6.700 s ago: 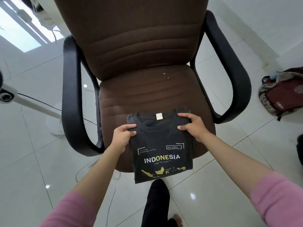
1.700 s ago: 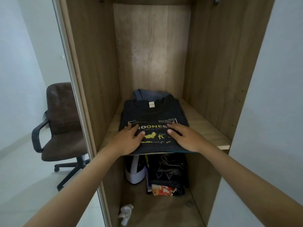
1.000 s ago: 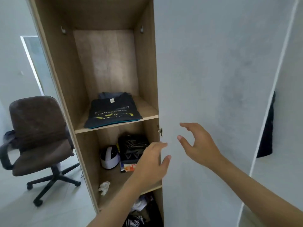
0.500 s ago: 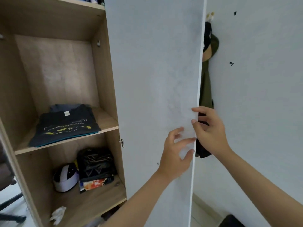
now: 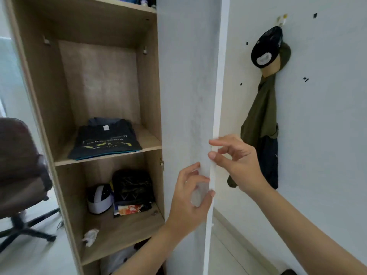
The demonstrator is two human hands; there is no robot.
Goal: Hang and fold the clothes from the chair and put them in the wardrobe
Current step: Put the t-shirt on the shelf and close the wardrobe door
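Wardrobe: a tall light-wood wardrobe (image 5: 95, 80) stands with its left compartment showing and its pale grey-white door (image 5: 188, 86) swung out toward the camera.
Folded shirt: a dark folded T-shirt with white and yellow print (image 5: 105, 142) lies flat on the middle wooden shelf (image 5: 151, 141), on top of another folded garment whose bluish-grey collar shows behind it.
Left hand: the left hand (image 5: 188, 199) rests on the door's front face near its free edge, fingers spread and bent, the thumb tip at the edge; it grasps nothing.
Right hand: the right hand (image 5: 238, 163) is at the door's free edge from the other side, thumb and forefinger pointing at the edge with other fingers loosely curled; whether it pinches the edge cannot be told.
Lower shelf: a white and black helmet (image 5: 100, 198) sits beside a dark folded stack (image 5: 133, 187); a crumpled white scrap (image 5: 90, 237) lies near the front.
Chair: a brown padded office chair (image 5: 19, 165) stands left of the wardrobe.
Wall: an olive-green garment (image 5: 262, 124) and a black cap (image 5: 266, 48) hang from a hook on the white wall.
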